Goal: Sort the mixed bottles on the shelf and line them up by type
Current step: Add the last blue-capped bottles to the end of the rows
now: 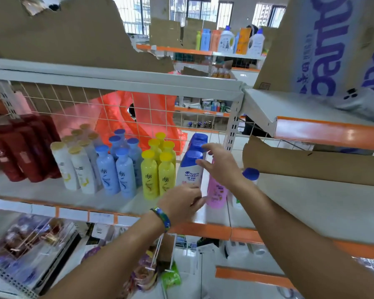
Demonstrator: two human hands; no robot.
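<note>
Bottles stand in grouped rows on the white shelf (pixel 52 195): dark red bottles (pixel 24 152), white gold-capped bottles (pixel 78 169), light blue bottles (pixel 117 169), yellow bottles (pixel 156 171) and white blue-capped bottles (pixel 191 167). My left hand (pixel 181 203) touches the base of the front white blue-capped bottle, fingers fairly straight. My right hand (pixel 219 162) reaches to that bottle's cap with fingers spread. A pink bottle (pixel 216 193) stands just right of it, partly hidden by my right wrist. Behind my right forearm is another blue-capped white bottle (pixel 251 174).
A wire grid back panel (pixel 73 100) with an orange plastic bag (pixel 138 117) behind it closes the shelf's rear. Torn cardboard (pixel 311 165) leans at the right. A white upright post (pixel 231 130) divides the shelf bays. Packaged goods (pixel 30 244) lie on the lower shelf.
</note>
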